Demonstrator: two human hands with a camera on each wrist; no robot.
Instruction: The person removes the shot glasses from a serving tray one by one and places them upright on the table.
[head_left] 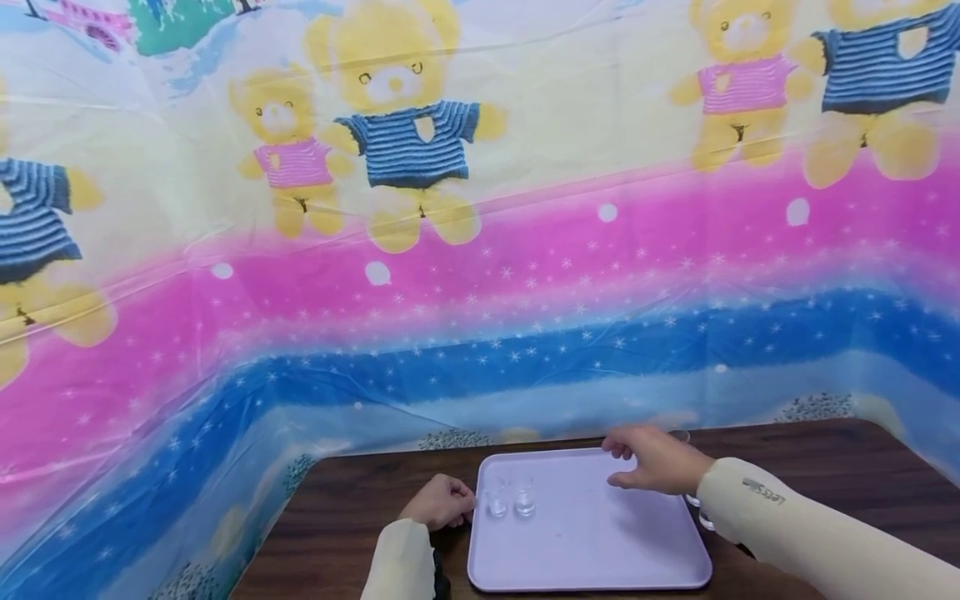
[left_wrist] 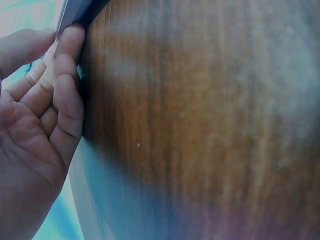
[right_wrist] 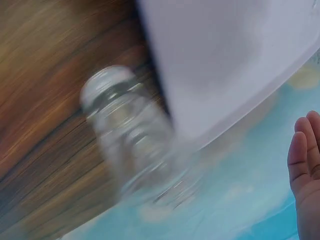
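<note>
A pale lilac tray (head_left: 585, 542) lies on a dark wooden table. Two small clear glasses (head_left: 524, 502) stand side by side near its left edge. My left hand (head_left: 442, 502) is at the tray's left side; in the left wrist view its thumb and index finger pinch the tray's rim (left_wrist: 75, 14). Over the tray's far right part hovers my right hand (head_left: 656, 461), its fingers spread from the thumb and holding nothing. In the right wrist view, clear glassware (right_wrist: 132, 132), blurred, stands on the table beside a tray corner.
More clear glasses (head_left: 706, 521) stand right of the tray, partly hidden behind my right sleeve (head_left: 795, 512). A glass rim (head_left: 681, 435) shows beyond the right hand. Behind the wooden table (head_left: 360, 483) hangs a curtain (head_left: 480, 333) printed with bears and snowflakes.
</note>
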